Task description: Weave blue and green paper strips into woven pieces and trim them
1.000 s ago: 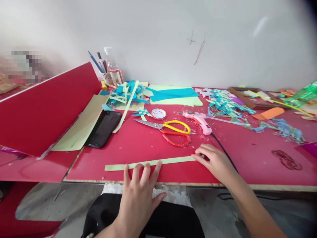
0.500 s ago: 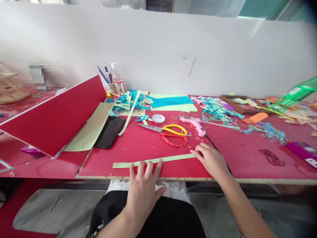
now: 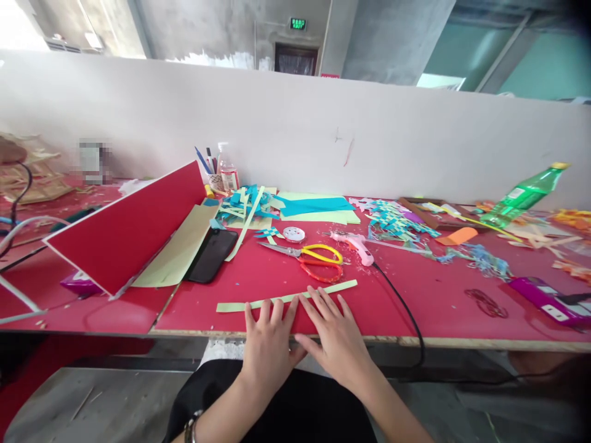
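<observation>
A pale green paper strip (image 3: pixel 344 287) lies flat along the front of the red table. Fingertips of my left hand (image 3: pixel 269 338) rest on the strip left of its middle, the fingers spread. My right hand (image 3: pixel 336 335) lies beside it, fingers stretched out, with its fingertips on the strip right of the middle. Just beyond the strip are scissors (image 3: pixel 282 249) with one yellow and one red handle, lying slightly apart. A pink glue gun (image 3: pixel 354 245) lies to their right, its black cord running over the table's front edge.
Left of the scissors lie a black phone (image 3: pixel 212 257) and a propped red board (image 3: pixel 138 227). Paper scraps (image 3: pixel 244 206), a white disc (image 3: pixel 294 234) and woven blue-green pieces (image 3: pixel 399 218) lie behind. A green bottle (image 3: pixel 526 195) leans at right, beyond a purple power strip (image 3: pixel 549 301).
My right hand has moved left from the strip's right end to lie flat near my left hand. The view has tilted up a little. My left hand stays on the strip.
</observation>
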Action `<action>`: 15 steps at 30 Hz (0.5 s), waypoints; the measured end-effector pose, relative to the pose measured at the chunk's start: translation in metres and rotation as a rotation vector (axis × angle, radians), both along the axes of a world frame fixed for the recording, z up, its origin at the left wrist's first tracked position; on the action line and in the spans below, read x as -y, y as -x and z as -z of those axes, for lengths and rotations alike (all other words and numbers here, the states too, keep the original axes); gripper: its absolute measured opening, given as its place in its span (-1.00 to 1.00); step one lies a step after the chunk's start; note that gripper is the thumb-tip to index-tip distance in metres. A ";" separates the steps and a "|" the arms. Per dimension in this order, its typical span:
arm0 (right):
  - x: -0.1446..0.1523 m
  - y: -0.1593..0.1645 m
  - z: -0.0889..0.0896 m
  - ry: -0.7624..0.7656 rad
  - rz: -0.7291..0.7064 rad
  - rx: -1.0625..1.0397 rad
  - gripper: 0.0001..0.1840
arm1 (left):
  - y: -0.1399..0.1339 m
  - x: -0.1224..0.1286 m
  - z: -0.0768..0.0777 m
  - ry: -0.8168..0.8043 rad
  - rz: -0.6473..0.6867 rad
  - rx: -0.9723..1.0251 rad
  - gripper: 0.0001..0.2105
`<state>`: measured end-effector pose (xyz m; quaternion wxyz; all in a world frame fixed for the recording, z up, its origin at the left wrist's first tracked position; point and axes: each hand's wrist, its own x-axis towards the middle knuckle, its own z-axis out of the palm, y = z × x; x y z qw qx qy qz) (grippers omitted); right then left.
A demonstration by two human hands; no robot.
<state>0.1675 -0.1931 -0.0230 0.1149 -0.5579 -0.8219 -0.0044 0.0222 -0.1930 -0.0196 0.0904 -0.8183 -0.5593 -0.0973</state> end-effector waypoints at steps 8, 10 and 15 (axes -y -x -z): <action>-0.005 -0.005 -0.005 0.045 0.056 -0.019 -0.45 | 0.016 0.003 0.002 -0.010 0.001 -0.005 -0.40; -0.005 -0.006 -0.005 0.042 0.055 -0.014 -0.44 | 0.023 0.005 0.001 -0.010 -0.011 -0.022 -0.39; -0.005 -0.007 -0.005 0.007 0.049 -0.016 -0.47 | 0.041 0.008 0.001 -0.009 -0.038 -0.038 -0.41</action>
